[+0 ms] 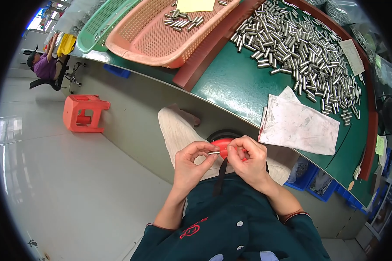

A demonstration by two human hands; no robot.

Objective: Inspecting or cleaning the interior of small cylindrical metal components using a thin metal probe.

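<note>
Above my lap, my left hand (192, 164) pinches a small shiny metal pin (213, 152) between thumb and fingertips. The pin lies nearly level and points toward my right hand (251, 162). That hand's thumb and fingers are closed together just right of the pin's end; what they hold, if anything, is hidden. A red rounded object (221, 143) shows below and behind my hands, between my legs. On the green table (224, 93) ahead lies a large heap of similar metal pins (292, 48).
A stained white cloth (300, 124) lies at the table's near edge. A pink basket (148, 58) holding several pins and a green basket (89, 37) stand at the far left. A red stool (85, 114) is on the floor; a seated person (47, 65) is farther off. Blue bins (322, 185) sit under the table.
</note>
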